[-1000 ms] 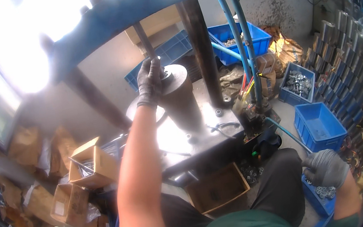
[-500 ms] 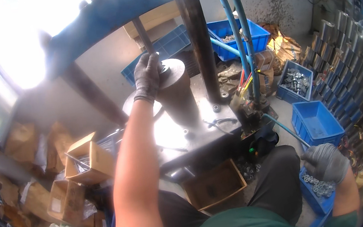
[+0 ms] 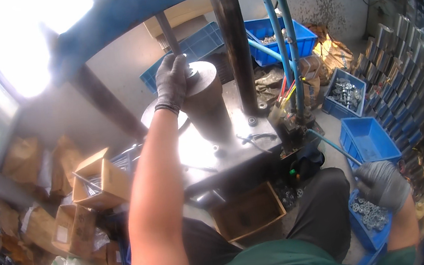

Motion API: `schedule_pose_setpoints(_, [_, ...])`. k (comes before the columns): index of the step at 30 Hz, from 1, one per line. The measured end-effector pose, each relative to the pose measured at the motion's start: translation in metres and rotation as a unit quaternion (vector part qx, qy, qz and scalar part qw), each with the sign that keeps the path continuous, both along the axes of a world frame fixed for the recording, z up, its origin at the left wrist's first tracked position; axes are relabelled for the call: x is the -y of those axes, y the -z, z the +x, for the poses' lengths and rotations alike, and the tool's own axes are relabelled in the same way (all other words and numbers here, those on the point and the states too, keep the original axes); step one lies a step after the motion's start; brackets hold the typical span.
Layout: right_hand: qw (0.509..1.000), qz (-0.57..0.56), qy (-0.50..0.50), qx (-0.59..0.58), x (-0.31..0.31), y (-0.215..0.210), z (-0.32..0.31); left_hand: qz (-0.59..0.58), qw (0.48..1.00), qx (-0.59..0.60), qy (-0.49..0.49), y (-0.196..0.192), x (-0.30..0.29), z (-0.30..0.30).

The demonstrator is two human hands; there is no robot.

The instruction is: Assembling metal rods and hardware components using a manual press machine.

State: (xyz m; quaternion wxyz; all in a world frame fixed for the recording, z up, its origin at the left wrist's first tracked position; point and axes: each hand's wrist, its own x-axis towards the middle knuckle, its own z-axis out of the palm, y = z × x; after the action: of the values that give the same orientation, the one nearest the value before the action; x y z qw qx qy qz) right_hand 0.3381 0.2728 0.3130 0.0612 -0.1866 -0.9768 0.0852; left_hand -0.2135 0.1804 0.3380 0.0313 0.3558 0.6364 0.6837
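Note:
My left hand (image 3: 171, 81), in a dark grey glove, rests on top of a tall dark metal cylinder (image 3: 208, 106) that stands on the steel bed (image 3: 235, 140) of a blue press; its fingers curl at the cylinder's top edge beside a thin vertical rod (image 3: 168, 30). My right hand (image 3: 383, 184), in a grey glove, hangs low at the right above a blue bin of small metal rings (image 3: 369, 213), fingers curled; whether it holds any rings is hidden.
A thick press column (image 3: 234, 42) and blue hoses (image 3: 281, 30) rise right of the cylinder. Blue crates (image 3: 367, 138) of metal parts stand at right and behind. An open wooden box (image 3: 248, 214) sits by my knees. Cardboard boxes (image 3: 94, 181) pile up at left.
My right hand has dropped slightly toward the bin of rings. My left hand stays on the cylinder top.

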Motion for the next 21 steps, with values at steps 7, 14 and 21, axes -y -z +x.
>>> schedule_pose_setpoints(7, [0.907, 0.214, 0.002, -0.364, -0.068, -0.056, -0.087, -0.008, 0.999, -0.027, 0.028, -0.004, 0.001, 0.009])
schedule_pose_setpoints(14, [0.913, 0.219, 0.021, -0.344, -0.121, -0.085, -0.157, 0.021, 0.999, 0.030, 0.038, -0.006, -0.002, 0.017])
schedule_pose_setpoints(21, [0.924, 0.137, 0.025, -0.356, -0.122, -0.083, -0.159, 0.023, 0.938, -0.334, -0.090, 0.008, 0.019, 0.087])
